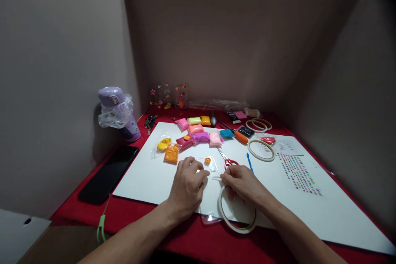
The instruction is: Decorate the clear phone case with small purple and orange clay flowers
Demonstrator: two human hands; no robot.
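My right hand (pixel 239 180) is closed, thumb and forefinger pinching a short strip of white tape (pixel 216 178). Just below it is a roll of white double-sided tape (pixel 222 212), which overhangs the board's front edge. My left hand (pixel 189 183) is closed with curled fingers over a clear flat case (pixel 213 200); whatever the fingertips hold is hidden. On the case lie a small orange clay flower (pixel 207 160) and a small white piece (pixel 213 169). Red-handled scissors (pixel 229 162) lie just beyond my right hand.
Several clay packets (pixel 201 137) and orange clay (pixel 171 154) lie on the white board (pixel 142 173). To the right are an orange-handled tool (pixel 241 137), another tape roll (pixel 261 158), a blue stick (pixel 249 162) and gem stickers (pixel 298 175). A phone (pixel 108 174) and purple bottle (pixel 131 130) stand left.
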